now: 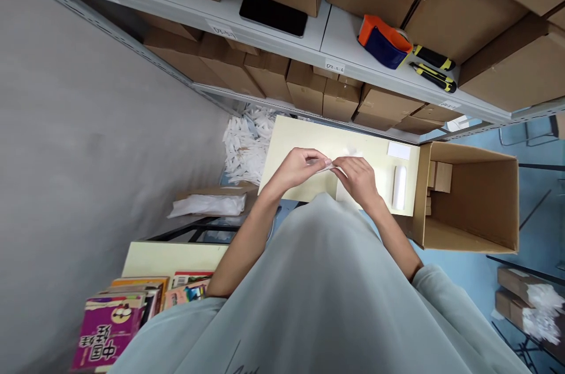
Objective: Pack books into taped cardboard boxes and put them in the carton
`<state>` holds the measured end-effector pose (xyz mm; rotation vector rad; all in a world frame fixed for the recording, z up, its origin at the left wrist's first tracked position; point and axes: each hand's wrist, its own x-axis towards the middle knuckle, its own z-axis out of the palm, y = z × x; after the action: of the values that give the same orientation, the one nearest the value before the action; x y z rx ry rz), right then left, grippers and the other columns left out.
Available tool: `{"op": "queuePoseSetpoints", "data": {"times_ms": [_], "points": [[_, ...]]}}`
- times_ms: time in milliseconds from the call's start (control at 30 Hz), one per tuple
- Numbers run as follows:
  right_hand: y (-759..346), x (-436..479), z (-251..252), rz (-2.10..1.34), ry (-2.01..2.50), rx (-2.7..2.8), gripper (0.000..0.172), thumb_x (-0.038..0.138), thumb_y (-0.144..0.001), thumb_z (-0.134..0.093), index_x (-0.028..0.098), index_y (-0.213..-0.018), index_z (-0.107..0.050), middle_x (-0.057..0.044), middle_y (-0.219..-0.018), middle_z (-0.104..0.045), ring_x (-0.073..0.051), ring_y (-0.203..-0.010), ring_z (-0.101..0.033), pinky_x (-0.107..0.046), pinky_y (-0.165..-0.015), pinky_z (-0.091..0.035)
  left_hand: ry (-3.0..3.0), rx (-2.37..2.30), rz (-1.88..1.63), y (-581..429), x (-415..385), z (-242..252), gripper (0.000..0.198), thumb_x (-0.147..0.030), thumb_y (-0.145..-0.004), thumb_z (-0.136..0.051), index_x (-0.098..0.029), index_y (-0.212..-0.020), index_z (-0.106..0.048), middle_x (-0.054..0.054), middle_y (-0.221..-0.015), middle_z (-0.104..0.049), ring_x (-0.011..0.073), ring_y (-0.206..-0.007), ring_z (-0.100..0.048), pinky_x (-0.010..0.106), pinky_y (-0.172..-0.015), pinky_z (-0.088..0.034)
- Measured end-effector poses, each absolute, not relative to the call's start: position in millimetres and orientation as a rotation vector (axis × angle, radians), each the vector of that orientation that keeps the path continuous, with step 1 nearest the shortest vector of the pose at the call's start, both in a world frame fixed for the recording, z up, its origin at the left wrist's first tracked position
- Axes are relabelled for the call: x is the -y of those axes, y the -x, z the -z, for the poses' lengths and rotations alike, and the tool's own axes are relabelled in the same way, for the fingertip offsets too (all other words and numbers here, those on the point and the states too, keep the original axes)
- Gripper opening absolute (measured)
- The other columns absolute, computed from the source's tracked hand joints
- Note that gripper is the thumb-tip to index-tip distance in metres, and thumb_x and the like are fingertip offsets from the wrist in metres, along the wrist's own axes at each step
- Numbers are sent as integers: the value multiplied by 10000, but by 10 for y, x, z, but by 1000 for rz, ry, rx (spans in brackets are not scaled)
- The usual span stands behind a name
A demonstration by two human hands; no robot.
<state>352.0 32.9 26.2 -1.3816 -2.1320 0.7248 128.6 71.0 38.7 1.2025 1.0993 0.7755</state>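
Over the pale yellow tabletop [304,135], my left hand [298,169] and my right hand [358,178] meet, fingertips nearly touching. Both pinch a small white strip [325,168], which looks like paper; its exact kind is too small to tell. Below my right hand lies a white sheet [346,194], partly covered by my hand and shirt. To the right on the table are a white roll [399,187] and a small white rectangular card or stack [398,150].
An open cardboard box [472,197] with small boxes inside stands at the table's right. White paper scraps [249,144] are heaped at its left. The shelf ahead carries cartons, a black phone [273,13], a tape dispenser [384,41] and cutters [435,70]. Books [110,327] lie lower left.
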Motion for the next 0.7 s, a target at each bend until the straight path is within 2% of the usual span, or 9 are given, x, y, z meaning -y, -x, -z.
{"op": "queuePoseSetpoints", "data": {"times_ms": [100,167,233,300,433,533,700], "points": [[-3518,-326,-306,-971,1375,1871,355,603,-1098,-674,281,-1035,-812,-77,-1089,-858,-262,-986,-766,-410,-935,-560,-1150,-1173,-859,-1101,-786,-465,562,-722,-818,-900,-184,-977,-907,110,-1005,-862,316,-1030,-775,365,-937,-609],[-3504,-323,-315,-1151,1404,1569,393,676,-968,-811,283,-976,-802,-57,-1023,-844,-243,-914,-747,-393,-900,-583,-1065,-1246,-951,-948,-840,-442,643,-793,-884,-807,-178,-1047,-901,120,-1015,-859,315,-1071,-782,367,-952,-621],[-3478,-330,-294,-1329,1420,1234,465,698,-822,-922,274,-948,-779,-43,-982,-827,-227,-887,-738,-373,-876,-603,-934,-1287,-1009,-844,-863,-356,705,-839,-928,-720,-166,-1056,-887,135,-967,-849,297,-1015,-795,370,-924,-636],[-3437,-345,-248,-1481,1403,940,535,695,-723,-973,262,-951,-756,-35,-955,-817,-214,-871,-740,-351,-840,-615,-846,-1255,-991,-842,-829,-246,706,-842,-903,-744,-160,-1029,-877,137,-931,-843,279,-938,-800,369,-893,-644],[-3335,-372,-150,-1640,1365,570,591,641,-615,-1029,252,-970,-760,-27,-960,-833,-196,-858,-747,-312,-788,-629,-861,-1066,-826,-1101,-620,-121,554,-688,-766,-949,-181,-979,-883,98,-932,-856,310,-993,-802,399,-930,-650],[-3291,-368,-125,-1633,1363,470,583,585,-566,-1066,244,-939,-775,-20,-951,-840,-183,-852,-746,-288,-773,-631,-816,-1015,-796,-1302,-480,-126,503,-604,-743,-978,-190,-1015,-894,85,-955,-863,354,-1071,-796,446,-940,-662],[-3293,-328,-141,-1688,1361,501,573,606,-591,-1063,244,-936,-785,-29,-954,-847,-196,-854,-757,-298,-768,-649,-710,-1007,-868,-1430,-427,-119,545,-519,-690,-1017,-180,-1097,-891,112,-1058,-867,375,-1113,-793,472,-950,-671]]}}
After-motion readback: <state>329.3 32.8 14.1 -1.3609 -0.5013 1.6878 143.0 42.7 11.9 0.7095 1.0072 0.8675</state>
